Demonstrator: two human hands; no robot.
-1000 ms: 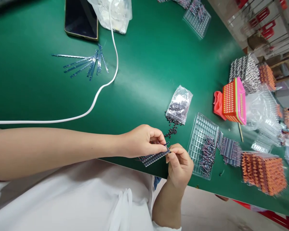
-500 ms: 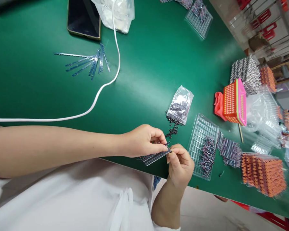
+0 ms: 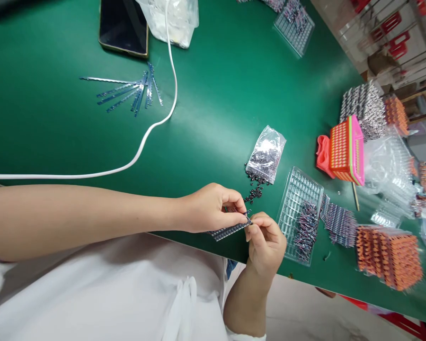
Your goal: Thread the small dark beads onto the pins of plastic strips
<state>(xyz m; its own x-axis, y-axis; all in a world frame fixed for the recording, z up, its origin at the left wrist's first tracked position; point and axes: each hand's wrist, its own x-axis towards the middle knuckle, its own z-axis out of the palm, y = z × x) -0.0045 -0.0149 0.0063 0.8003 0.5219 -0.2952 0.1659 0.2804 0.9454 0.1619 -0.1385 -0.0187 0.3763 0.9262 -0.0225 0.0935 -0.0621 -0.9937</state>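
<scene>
And here the left hand (image 3: pixel 208 208) is gripping the card (image 3: pixel 230 231), thumb and fingers clamped on it, while the right hand (image 3: pixel 266 244) is meeting it at the far corner. The right thumb and forefinger are pressing together in a pinch; whether they are catching the corner or some tiny piece, I can't tell, because it's too small and half covered. The card itself is tilting between the hands, hanging by the near edge of the surface (image 3: pixel 216 123).

That's where the danger is lying! Should the left grip be slackening, the card could be slipping towards the lap, since the edge is running so close below. And if the right fingers are pushing too hard, the corner could be bending, looking as thin as it does.

Just beyond the knuckles, loose beads (image 3: pixel 253 193) are spreading from the end of the bag (image 3: pixel 266 154); a careless sweep of the left hand could be sending them rolling, with nothing fencing them in. To the right, the tray (image 3: pixel 290 196) is sitting near the right hand, thin parts (image 3: pixel 307 229) heaping inside; an elbowing nudge could be tipping some out.
</scene>
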